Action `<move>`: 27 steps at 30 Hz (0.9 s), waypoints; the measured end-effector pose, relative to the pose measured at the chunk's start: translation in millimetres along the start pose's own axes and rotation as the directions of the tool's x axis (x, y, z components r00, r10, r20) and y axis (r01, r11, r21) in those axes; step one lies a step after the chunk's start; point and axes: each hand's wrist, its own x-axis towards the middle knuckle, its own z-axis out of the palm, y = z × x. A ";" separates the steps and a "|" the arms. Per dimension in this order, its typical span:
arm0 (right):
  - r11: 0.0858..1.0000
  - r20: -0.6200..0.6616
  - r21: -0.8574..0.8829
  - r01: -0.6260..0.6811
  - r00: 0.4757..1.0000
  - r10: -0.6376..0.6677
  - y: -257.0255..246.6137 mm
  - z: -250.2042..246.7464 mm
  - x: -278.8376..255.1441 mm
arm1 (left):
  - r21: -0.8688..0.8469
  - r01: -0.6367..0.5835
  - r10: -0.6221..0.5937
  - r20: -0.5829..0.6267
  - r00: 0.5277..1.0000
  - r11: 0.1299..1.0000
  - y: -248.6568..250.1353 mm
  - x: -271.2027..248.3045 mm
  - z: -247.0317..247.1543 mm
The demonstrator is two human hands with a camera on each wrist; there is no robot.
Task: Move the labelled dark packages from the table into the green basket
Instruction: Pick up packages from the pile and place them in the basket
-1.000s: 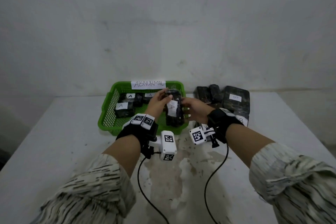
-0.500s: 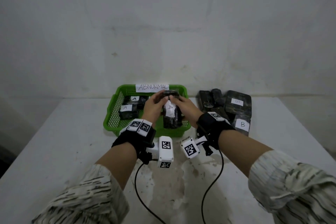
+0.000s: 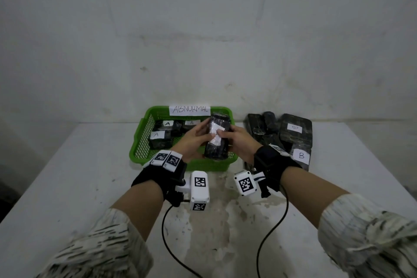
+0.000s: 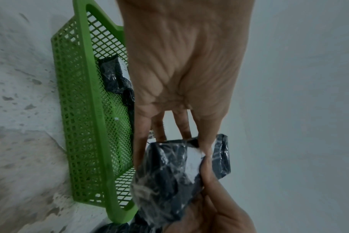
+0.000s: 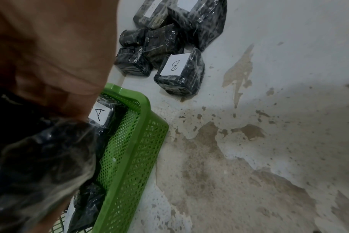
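A dark plastic-wrapped package [image 3: 217, 140] with a crumpled white label is held upright over the right half of the green basket [image 3: 144, 137]. My left hand [image 3: 194, 140] grips its left side and my right hand [image 3: 237, 142] grips its right side, thumbs on the label. The left wrist view shows the held package [image 4: 169, 178] between both hands, above the basket's rim [image 4: 94, 110]. Inside the basket lie packages labelled A [image 3: 159, 140]. More dark packages, one labelled B [image 3: 301, 157], lie piled on the table to the right of the basket.
The basket carries a paper sign reading ABNORMAL [image 3: 190, 109] on its far rim. The white table [image 3: 67, 187] has worn brown patches in front. A grey wall stands right behind the basket and pile. Two camera cables [image 3: 171, 250] trail toward me.
Both hands have stayed on the package over the basket's right side; it has tilted slightly and the thumbs have shifted onto its label.
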 end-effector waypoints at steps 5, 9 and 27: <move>1.000 0.066 0.006 -0.008 0.998 0.007 -3.1 0.6 -4.9 | -0.025 -0.006 0.005 -0.046 0.999 1.000 -3.8 -1.2 0.0; 0.999 0.080 -0.037 -0.013 0.997 0.016 0.4 -1.2 -6.5 | -0.060 0.047 -0.047 -0.004 0.999 0.997 -6.3 -1.3 -0.9; 0.987 0.030 -0.159 0.027 0.999 -0.023 1.0 13.6 -14.9 | 0.081 -0.049 0.071 -0.306 0.949 0.996 -3.3 8.7 1.7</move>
